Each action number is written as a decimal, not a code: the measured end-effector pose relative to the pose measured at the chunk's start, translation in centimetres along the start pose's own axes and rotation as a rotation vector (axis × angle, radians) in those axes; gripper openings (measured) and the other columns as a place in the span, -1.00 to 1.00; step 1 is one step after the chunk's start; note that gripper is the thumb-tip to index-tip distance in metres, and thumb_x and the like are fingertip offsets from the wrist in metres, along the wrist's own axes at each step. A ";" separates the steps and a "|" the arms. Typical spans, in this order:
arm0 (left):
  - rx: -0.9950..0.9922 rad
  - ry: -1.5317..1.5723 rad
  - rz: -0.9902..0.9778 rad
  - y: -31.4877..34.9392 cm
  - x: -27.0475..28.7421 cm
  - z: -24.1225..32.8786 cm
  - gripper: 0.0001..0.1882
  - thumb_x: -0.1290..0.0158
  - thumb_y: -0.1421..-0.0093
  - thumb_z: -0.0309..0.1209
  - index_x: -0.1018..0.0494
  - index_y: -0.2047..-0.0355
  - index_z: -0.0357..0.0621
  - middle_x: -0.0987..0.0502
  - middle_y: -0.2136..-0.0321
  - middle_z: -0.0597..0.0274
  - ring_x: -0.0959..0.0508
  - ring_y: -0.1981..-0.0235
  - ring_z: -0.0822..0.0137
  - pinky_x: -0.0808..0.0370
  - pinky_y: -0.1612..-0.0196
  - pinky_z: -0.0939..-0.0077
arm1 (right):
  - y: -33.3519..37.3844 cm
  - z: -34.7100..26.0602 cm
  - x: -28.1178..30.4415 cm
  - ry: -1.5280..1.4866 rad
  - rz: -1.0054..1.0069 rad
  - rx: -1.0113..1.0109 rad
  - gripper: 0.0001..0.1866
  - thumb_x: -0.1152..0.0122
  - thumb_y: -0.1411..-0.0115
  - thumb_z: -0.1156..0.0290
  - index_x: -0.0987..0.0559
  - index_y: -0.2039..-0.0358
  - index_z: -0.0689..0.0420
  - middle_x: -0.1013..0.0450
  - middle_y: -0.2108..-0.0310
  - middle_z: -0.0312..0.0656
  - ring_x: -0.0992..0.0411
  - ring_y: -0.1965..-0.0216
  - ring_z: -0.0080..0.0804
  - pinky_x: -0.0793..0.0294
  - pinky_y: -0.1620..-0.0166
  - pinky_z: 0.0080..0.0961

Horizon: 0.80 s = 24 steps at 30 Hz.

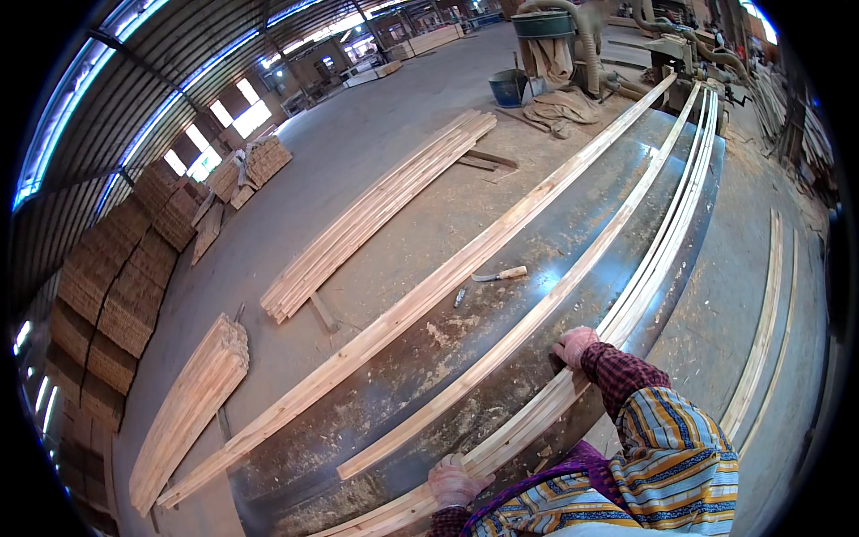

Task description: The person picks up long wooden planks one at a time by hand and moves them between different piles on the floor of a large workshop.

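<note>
Both my hands are on a bundle of long, thin wooden strips (pixel 528 421) that runs along the near edge of a dark metal table (pixel 429 376). My left hand (pixel 455 483), in a pale glove, is closed around the bundle near the lower edge of the view. Farther along, my gloved right hand (pixel 575 347) grips the same strips, its fingers curled over their far side. Beyond the bundle lies a single wooden strip (pixel 510 338). A wider board (pixel 447 279) stretches along the table's far side.
A knife with a wooden handle (pixel 501 275) lies on the table. Board stacks (pixel 385 210) (pixel 192 412) rest on supports to the left. At the table's far end stands a woodworking machine (pixel 671 54); a blue bucket (pixel 508 88) is nearby. Strips (pixel 759 331) lie on the right floor.
</note>
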State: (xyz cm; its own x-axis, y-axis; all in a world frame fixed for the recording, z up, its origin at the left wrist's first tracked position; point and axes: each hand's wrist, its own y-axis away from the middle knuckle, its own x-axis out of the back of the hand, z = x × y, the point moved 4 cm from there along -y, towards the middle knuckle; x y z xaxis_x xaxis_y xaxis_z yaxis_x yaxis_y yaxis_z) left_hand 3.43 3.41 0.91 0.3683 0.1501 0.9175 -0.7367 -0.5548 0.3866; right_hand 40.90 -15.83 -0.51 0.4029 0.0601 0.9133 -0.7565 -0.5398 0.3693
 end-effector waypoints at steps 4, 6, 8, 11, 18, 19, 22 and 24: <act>-0.009 0.014 -0.013 0.1 0.3 0.0 0.03 -0.23 0.19 0.50 -0.49 -0.09 -0.04 -0.52 -0.04 0.24 -0.49 -0.15 0.26 -0.40 -0.18 0.30 | 0.0 0.0 -0.1 -0.007 0.017 0.018 -0.47 0.06 -0.37 -0.10 -0.72 0.10 0.02 -0.63 0.10 -0.07 -0.55 -0.02 -0.02 -0.50 -0.10 -0.11; -0.010 0.018 -0.010 0.1 0.3 -0.1 0.04 -0.24 0.19 0.50 -0.49 -0.11 -0.03 -0.51 -0.05 0.24 -0.49 -0.15 0.25 -0.40 -0.19 0.30 | 0.0 0.0 -0.1 -0.012 0.003 0.016 -0.47 0.06 -0.37 -0.10 -0.72 0.10 0.02 -0.63 0.10 -0.07 -0.55 -0.02 -0.02 -0.50 -0.11 -0.11; -0.009 0.017 0.019 0.1 0.1 -0.1 0.05 -0.24 0.20 0.49 -0.49 -0.12 -0.03 -0.51 -0.05 0.23 -0.49 -0.15 0.23 -0.40 -0.19 0.29 | 0.0 -0.1 0.1 -0.008 -0.017 -0.001 -0.47 0.06 -0.37 -0.10 -0.72 0.10 0.02 -0.63 0.10 -0.07 -0.55 -0.02 -0.01 -0.50 -0.11 -0.11; -0.009 0.022 0.073 0.2 -0.4 -0.3 0.06 -0.25 0.21 0.49 -0.48 -0.13 -0.05 -0.52 -0.05 0.21 -0.49 -0.15 0.20 -0.40 -0.19 0.27 | 0.2 -0.2 0.3 0.009 -0.008 0.009 -0.47 0.06 -0.36 -0.10 -0.72 0.10 0.01 -0.63 0.10 -0.07 -0.55 -0.02 -0.01 -0.50 -0.11 -0.11; -0.029 0.065 0.060 -0.1 -1.0 -0.6 0.11 -0.28 0.25 0.48 -0.47 -0.16 -0.09 -0.53 -0.04 0.18 -0.49 -0.13 0.17 -0.39 -0.19 0.24 | 0.2 -0.2 0.2 0.002 0.002 0.014 -0.47 0.06 -0.36 -0.11 -0.72 0.10 0.02 -0.63 0.09 -0.06 -0.55 -0.03 -0.01 -0.51 -0.11 -0.12; -0.018 0.053 0.061 -0.1 -0.9 -0.5 0.12 -0.28 0.25 0.48 -0.47 -0.16 -0.09 -0.53 -0.04 0.18 -0.49 -0.12 0.17 -0.39 -0.19 0.24 | 0.2 -0.1 0.2 0.005 -0.002 0.008 -0.47 0.06 -0.36 -0.11 -0.72 0.10 0.02 -0.63 0.09 -0.06 -0.55 -0.02 -0.03 -0.51 -0.11 -0.13; -0.002 0.055 0.017 -0.2 -0.6 -0.3 0.13 -0.28 0.25 0.48 -0.47 -0.17 -0.10 -0.52 -0.07 0.17 -0.48 -0.13 0.15 -0.39 -0.20 0.23 | 0.0 0.1 0.0 0.008 -0.009 -0.004 -0.47 0.07 -0.37 -0.10 -0.73 0.11 0.01 -0.63 0.09 -0.08 -0.57 -0.02 -0.06 -0.52 -0.11 -0.14; 0.001 0.060 0.006 -0.3 -0.9 -0.4 0.14 -0.28 0.25 0.49 -0.46 -0.18 -0.11 -0.51 -0.09 0.16 -0.48 -0.14 0.15 -0.38 -0.21 0.23 | 0.0 -0.1 0.2 0.003 -0.011 -0.006 -0.47 0.07 -0.37 -0.10 -0.73 0.11 0.02 -0.63 0.08 -0.07 -0.57 -0.02 -0.05 -0.52 -0.11 -0.14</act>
State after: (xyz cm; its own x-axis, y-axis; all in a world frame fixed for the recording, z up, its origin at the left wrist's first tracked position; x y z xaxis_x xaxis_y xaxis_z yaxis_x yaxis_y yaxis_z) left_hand 3.10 3.80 0.05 0.3292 0.1959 0.9237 -0.7379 -0.5569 0.3811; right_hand 40.94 -15.75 -0.35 0.4098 0.0691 0.9096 -0.7547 -0.5344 0.3806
